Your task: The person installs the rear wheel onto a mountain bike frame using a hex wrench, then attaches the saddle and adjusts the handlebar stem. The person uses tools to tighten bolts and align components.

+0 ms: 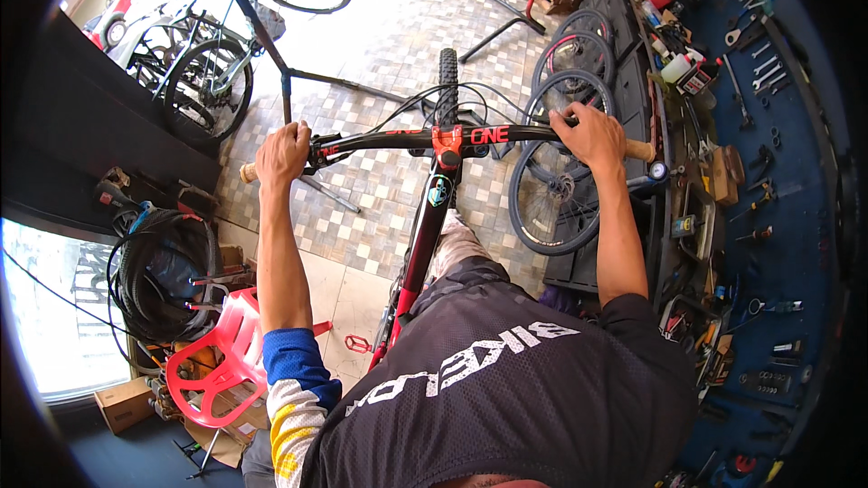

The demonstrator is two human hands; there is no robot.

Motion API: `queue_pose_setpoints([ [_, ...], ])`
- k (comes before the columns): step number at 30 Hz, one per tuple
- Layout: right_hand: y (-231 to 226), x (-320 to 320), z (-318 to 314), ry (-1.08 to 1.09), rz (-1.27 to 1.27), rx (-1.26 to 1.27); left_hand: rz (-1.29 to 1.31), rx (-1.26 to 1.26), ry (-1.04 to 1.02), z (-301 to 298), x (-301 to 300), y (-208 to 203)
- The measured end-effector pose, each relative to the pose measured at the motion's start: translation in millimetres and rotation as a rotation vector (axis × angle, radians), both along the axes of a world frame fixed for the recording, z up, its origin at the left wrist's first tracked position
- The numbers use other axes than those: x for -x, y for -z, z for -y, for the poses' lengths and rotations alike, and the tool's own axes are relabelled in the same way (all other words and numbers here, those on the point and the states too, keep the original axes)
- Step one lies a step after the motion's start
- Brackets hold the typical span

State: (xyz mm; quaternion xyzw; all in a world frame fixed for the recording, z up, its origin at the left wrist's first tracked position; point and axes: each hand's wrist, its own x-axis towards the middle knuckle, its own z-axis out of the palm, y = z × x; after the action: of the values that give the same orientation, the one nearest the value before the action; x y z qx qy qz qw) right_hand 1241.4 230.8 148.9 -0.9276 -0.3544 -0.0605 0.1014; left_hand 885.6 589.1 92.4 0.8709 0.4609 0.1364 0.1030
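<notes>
A bicycle with a dark red and black frame (421, 248) stands below me, its front tire (448, 81) pointing away. Its black handlebar (371, 139) runs crosswise, clamped at the middle by a red stem (447, 143). My left hand (283, 154) is wrapped round the left grip, whose tan end (249, 173) sticks out past it. On the right grip, my right hand (592, 137) is closed, with its fingers bent beside the brake lever area. The tan end of the right grip (640, 150) shows outside that hand. Cables (484, 90) loop ahead of the bar.
Several wheels (553, 208) lean along a dark cabinet at the right, below a blue tool wall (768, 217). A red plastic chair (221, 357) and coiled tires (163, 271) are at left. A black repair stand (285, 68) and parked bicycles (208, 90) stand farther off.
</notes>
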Motion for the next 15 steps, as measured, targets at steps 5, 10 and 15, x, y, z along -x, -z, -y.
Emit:
queue_pose_setpoints([
  [5, -3, -3, -8, -0.026, 0.021, -0.012, 0.028, 0.005, -0.024, 1, 4, 4],
  [10, -6, -9, -24, -0.063, 0.036, 0.006, -0.002, 0.068, -0.083, 10, 21, 10],
  [15, -16, -12, -35, -0.073, -0.005, 0.039, 0.043, 0.07, -0.103, 20, 28, 19],
])
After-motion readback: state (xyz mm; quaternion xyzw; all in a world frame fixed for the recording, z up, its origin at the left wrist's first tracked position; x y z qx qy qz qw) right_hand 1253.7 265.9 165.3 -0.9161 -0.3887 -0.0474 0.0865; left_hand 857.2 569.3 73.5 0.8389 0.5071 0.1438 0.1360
